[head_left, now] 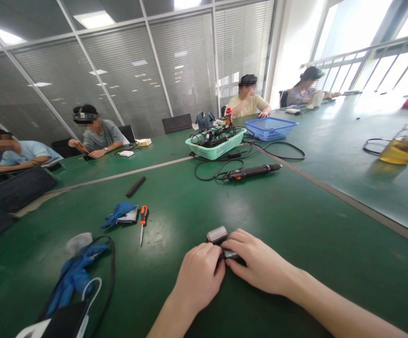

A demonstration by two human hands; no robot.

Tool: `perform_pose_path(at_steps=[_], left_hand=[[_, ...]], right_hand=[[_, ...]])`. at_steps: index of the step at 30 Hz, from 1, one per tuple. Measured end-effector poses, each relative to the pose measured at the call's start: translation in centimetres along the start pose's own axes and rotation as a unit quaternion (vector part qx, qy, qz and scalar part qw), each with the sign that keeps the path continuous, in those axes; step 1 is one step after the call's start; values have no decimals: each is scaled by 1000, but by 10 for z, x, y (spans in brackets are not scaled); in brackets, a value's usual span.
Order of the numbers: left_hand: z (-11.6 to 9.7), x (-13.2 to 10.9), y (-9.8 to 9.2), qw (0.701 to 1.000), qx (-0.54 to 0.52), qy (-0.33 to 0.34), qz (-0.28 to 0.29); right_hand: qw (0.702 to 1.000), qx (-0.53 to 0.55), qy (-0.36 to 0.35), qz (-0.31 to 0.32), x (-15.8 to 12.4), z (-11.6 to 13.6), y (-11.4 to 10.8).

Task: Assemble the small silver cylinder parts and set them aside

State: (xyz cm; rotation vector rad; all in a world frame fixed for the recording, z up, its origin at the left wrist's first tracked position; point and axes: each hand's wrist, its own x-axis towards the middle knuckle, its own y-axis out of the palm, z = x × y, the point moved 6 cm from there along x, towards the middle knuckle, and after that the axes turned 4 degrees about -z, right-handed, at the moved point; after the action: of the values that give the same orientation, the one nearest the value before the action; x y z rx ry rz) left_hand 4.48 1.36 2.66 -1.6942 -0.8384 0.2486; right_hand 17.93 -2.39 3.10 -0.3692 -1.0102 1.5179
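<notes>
Close together over the green table [176,291], my two hands meet around a small dark metal piece [230,254]. My left hand [200,273] has its fingers curled in at the left end of the piece. From the right, my right hand [260,263] pinches it between thumb and fingers. Much of the piece is hidden by my fingers, so its kind is unclear. Just beyond my fingertips lies a silvery metal cylinder [217,234]; whether it is joined to the dark piece, I cannot tell.
An orange-handled screwdriver [143,218], blue gloves [121,214] and a dark bar [135,186] lie left. Ahead are a corded electric screwdriver [251,172], a green basket [218,149] of parts and a blue basket [271,134]. A jar [404,145] stands right. Several people sit around.
</notes>
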Motion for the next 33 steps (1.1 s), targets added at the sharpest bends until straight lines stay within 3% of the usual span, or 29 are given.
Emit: perform_pose_path(at_steps=[33], left_hand=[[2,-2,2,1000,2,-8,0]], right_hand=[[1000,1,2,-4,0,0,-1]])
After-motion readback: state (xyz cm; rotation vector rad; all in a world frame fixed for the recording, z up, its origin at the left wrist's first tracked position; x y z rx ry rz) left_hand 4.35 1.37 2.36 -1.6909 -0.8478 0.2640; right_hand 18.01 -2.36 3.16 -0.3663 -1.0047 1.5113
